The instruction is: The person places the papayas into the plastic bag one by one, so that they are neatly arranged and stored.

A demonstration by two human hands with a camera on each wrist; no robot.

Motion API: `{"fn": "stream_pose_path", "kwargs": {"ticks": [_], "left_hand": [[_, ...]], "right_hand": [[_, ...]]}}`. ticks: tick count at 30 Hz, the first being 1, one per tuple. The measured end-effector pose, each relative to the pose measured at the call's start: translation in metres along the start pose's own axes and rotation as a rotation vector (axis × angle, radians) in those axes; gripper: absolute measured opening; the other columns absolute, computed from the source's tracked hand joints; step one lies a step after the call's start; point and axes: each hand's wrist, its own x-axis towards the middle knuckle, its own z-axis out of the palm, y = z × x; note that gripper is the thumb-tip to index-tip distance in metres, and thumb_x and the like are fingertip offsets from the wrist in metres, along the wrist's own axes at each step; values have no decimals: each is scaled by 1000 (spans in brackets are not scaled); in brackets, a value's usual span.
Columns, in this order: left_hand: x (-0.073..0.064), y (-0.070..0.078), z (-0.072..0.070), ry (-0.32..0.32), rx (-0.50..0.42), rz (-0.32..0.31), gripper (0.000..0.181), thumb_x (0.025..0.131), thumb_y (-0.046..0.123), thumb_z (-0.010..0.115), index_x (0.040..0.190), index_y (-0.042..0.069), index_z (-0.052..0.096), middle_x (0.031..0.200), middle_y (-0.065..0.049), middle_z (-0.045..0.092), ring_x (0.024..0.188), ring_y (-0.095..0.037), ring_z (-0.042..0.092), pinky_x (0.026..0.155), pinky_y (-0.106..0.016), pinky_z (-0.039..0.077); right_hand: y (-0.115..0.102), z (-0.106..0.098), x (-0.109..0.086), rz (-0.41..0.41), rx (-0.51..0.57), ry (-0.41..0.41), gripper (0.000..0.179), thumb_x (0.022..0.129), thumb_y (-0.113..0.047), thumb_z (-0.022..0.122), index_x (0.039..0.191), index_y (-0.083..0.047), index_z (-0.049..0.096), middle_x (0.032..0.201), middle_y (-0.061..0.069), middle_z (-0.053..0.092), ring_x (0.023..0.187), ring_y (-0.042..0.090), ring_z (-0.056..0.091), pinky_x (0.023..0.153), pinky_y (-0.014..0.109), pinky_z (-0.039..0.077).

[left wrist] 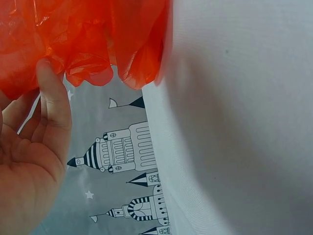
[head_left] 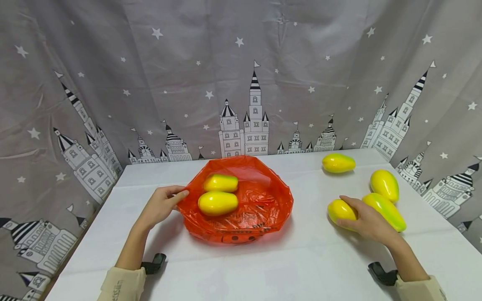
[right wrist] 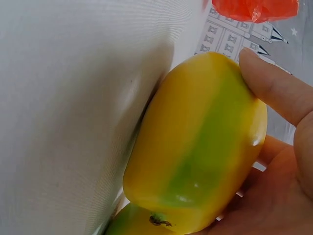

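At the left rim of a red plastic bag (head_left: 263, 196), my left hand (head_left: 160, 205) pinches the thin film between thumb and fingers. The bag lies spread wide on the table, its mouth facing up. Inside it, on the left, two yellow papayas (head_left: 217, 203) lie side by side. Over on the right, my right hand (head_left: 367, 219) grips another papaya (right wrist: 200, 137), thumb on one side and fingers on the other. This one is yellow with a green band and a dark stem end. A longer green-yellow papaya (head_left: 385, 212) lies right behind that hand.
A papaya (head_left: 385, 185) touches the longer one at the table's right side. Another papaya (head_left: 338, 163) lies alone near the back edge. The white table (head_left: 263, 271) ends at a grey curtain (head_left: 180, 54) printed with castles and stars.
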Motion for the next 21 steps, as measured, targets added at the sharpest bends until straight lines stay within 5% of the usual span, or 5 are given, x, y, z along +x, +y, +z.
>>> {"fn": "stream_pose_path", "kwargs": {"ticks": [21], "left_hand": [[1,-2,1,-2,2,-4,44,102,23,56,128,-13,58,110,-23,68,81,-23,67,70,-25,56]], "right_hand": [[-4,-1,-1,20,1,35,76,87,-32,77,140,8,41,131,31,53,113,43,53,94,62,41]]}}
